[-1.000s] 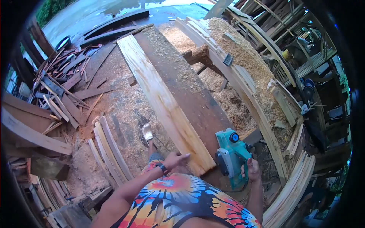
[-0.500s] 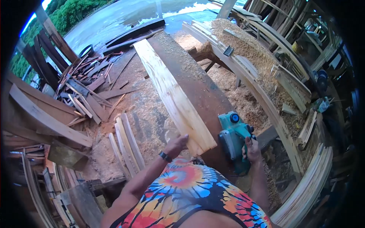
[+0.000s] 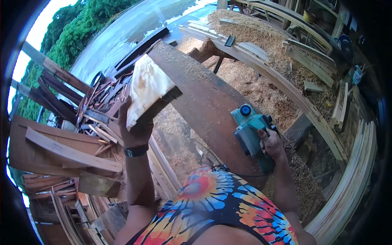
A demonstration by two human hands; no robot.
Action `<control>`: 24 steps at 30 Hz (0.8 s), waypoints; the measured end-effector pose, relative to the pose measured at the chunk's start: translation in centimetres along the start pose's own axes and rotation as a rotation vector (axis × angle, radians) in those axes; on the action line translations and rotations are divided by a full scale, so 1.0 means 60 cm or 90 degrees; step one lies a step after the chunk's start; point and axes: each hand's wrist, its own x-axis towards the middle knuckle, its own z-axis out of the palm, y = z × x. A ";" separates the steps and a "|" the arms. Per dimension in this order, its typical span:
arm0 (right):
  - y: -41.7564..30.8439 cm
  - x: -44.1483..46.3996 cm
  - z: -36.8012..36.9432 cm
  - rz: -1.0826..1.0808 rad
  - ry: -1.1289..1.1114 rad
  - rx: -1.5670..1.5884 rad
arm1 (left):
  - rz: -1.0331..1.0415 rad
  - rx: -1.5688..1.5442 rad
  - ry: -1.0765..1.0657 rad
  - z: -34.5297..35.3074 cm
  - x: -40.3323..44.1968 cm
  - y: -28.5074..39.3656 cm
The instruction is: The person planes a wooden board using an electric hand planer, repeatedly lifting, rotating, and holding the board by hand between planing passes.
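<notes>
A pale wooden plank is lifted at its near end, tilted up toward me, with the dark end face showing. My left hand is closed on that raised end, gripping its left edge and underside. The far end points toward the back of the brown workbench. On the bench's right side sits a teal electric planer with a blue round knob. My right hand is wrapped round the planer's rear handle.
A long beam runs along the right beside heaped wood shavings. Stacked boards lie at lower right. Scrap wood is piled at left, near a curved plank. Several strips lean left of the bench.
My left hand has raised the plank's near end off the bench and moved it left. My right hand stays on the planer, and the view has turned slightly.
</notes>
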 end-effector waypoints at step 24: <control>0.004 0.001 -0.005 0.011 0.007 -0.007 | 0.002 0.021 -0.055 0.025 0.033 0.014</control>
